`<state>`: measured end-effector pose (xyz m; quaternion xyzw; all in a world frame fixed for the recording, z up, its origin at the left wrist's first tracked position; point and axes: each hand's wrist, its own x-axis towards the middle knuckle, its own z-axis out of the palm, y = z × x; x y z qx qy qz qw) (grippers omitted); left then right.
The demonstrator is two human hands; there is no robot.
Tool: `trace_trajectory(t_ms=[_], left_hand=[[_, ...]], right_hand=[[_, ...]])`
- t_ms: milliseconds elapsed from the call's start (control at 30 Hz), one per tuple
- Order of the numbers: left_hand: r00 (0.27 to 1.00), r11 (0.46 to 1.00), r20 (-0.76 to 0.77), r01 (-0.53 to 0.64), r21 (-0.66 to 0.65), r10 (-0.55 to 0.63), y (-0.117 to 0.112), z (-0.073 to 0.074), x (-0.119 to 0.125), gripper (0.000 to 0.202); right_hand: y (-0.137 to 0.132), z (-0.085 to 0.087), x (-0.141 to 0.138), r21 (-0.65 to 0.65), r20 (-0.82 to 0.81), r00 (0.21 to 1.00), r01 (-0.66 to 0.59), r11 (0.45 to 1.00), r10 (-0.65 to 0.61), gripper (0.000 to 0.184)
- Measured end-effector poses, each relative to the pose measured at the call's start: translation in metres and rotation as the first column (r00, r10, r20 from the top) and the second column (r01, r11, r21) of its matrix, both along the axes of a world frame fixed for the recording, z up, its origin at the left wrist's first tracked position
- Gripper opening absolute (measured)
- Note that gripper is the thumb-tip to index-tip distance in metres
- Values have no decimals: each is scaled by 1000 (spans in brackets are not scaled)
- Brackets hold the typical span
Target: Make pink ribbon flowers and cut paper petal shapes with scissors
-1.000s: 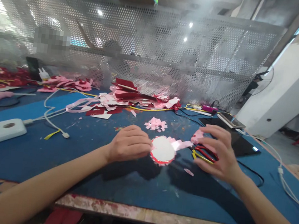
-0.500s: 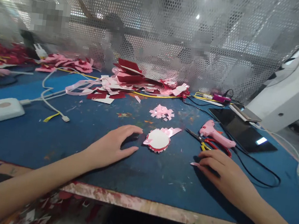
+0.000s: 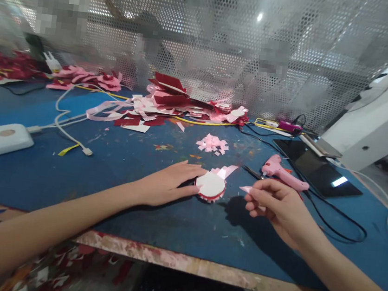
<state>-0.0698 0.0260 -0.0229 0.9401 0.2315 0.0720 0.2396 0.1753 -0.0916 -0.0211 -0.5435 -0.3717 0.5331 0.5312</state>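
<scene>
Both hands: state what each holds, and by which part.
Right hand: a small pink strip, pinched by one end, pointed tip free. Left hand: at the left edge of the white disc; grip unclear.

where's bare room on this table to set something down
Mostly bare: between the loose white cable plug and left hand; and between the right hand and the table's front edge. Crowded: the back, with the red-and-pink scrap pile, and the right, with the pink glue gun and glossy black panel.
</scene>
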Motion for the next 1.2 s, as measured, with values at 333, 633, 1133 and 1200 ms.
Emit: trace_trajectory(t_ms=[333,633,1133,1200], left_hand=[[942,989,304,-126,-72,142,-41,31,14,23],[909,995,416,4,-96,36,-44,41,43,15],[658,867,615,-122,-483,435,-59,44,60,23],[634,837,617,-92,-539,467,-61,44,64,28]], right_hand=[[-4,14,-5,257,484,875,-150,955,7,9],[0,25,-9,522,736,673,-495,694,-74,16],[-2,26,-24,447,274,958,-46,893,-88,22],[-3,26,-26,429,269,955,-3,903,-125,19]])
